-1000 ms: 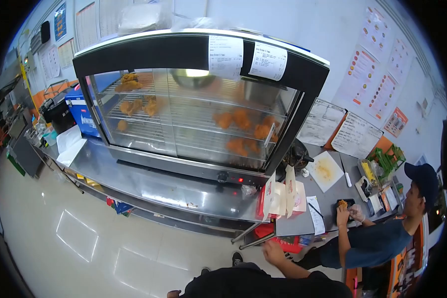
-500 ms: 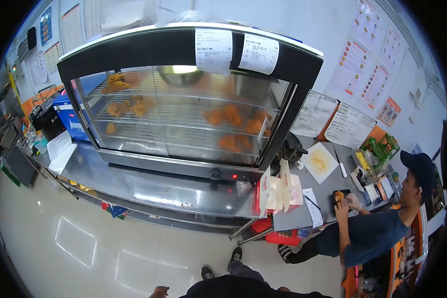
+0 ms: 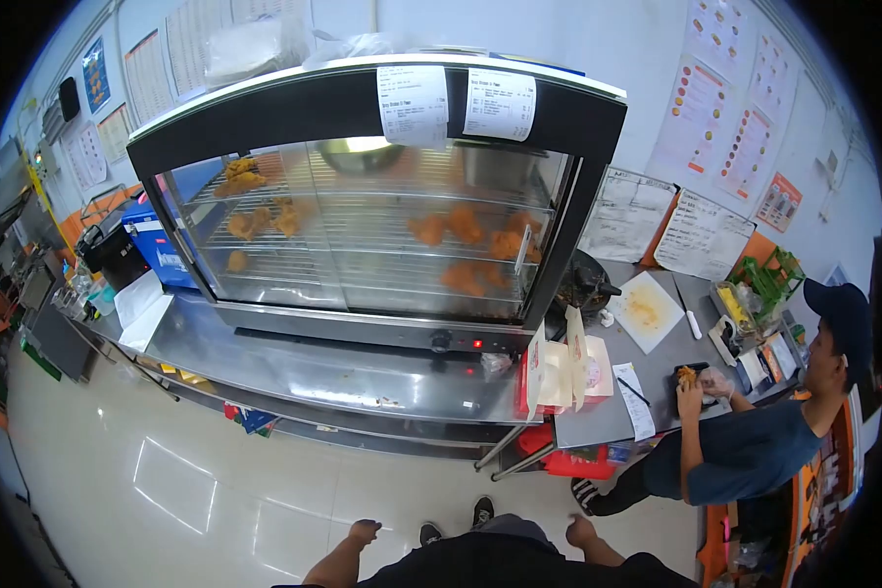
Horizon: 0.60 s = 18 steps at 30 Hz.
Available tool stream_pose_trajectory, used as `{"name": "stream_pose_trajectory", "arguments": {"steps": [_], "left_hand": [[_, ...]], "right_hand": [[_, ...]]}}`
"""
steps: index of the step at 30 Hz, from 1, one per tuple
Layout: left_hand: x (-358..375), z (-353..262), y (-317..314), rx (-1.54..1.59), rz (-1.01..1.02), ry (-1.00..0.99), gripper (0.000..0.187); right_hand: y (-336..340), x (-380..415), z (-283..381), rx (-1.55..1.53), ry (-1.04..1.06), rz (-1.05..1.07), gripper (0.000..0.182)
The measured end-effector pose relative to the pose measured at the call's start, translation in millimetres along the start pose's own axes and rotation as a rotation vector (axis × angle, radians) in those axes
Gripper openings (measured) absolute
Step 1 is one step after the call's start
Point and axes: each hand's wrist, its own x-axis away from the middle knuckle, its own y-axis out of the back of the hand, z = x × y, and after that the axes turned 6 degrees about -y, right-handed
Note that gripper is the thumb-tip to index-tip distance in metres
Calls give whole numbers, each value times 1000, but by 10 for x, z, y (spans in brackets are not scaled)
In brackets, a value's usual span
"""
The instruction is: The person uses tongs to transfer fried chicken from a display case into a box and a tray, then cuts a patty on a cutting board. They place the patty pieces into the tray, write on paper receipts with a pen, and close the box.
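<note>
My left hand [image 3: 365, 531] hangs low over the tiled floor, its fingers loosely curled and nothing seen in them. On the other side of my body, my right hand [image 3: 580, 530] is also low and curled closed, with no object showing. Both are apart from the steel counter [image 3: 363, 377]. On that counter stands a glass-fronted food warmer [image 3: 363, 235], its racks bearing fried chicken pieces [image 3: 465, 223]. Open paper food boxes [image 3: 563, 372], red and white, are at the counter's right end, above and nearest to my right hand.
At the right, a co-worker [image 3: 755, 441] in a dark cap handles fried food in a black tray [image 3: 694, 377]. A cutting board [image 3: 643, 312], a knife [image 3: 693, 321] and a paper with a pen [image 3: 633, 400] lie on the side table. A blue box [image 3: 162, 250] stands left of the warmer.
My left hand has risen further into view, and my right hand has come into view. The whole scene has shifted slightly as my head moved. The co-worker remains at the black tray.
</note>
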Motion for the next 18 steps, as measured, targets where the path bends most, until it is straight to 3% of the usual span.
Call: {"name": "stream_pose_trajectory", "arguments": {"steps": [2,4,7,8,10,11,13,14,16,18], "left_hand": [[-36,-330,-20,459,-17,345,47],[15,-579,-40,647,-18,628,57],[111,-342,-342,439,14,507,60],[209,-346,-352,389,28,504,57],[291,-203,-346,-39,275,242,54],[398,-159,-360,-249,395,109,53],[640,-157,-372,-31,332,336,52],[757,-166,-367,38,319,391,51],[876,-288,-446,283,228,683,49],[906,-433,-591,635,53,1144,49]], "right_hand": [[205,36,314,-62,38,3,47],[240,-54,427,-43,65,59,50],[5,-85,474,-44,59,192,47],[-311,-340,217,141,244,271,46],[-922,-831,-287,454,671,342,43],[-852,-835,-200,536,619,385,41],[-610,-875,13,706,518,462,38],[-449,-892,34,541,452,351,38],[-120,-916,45,215,323,144,39],[293,-1101,252,179,323,112,40]]}}
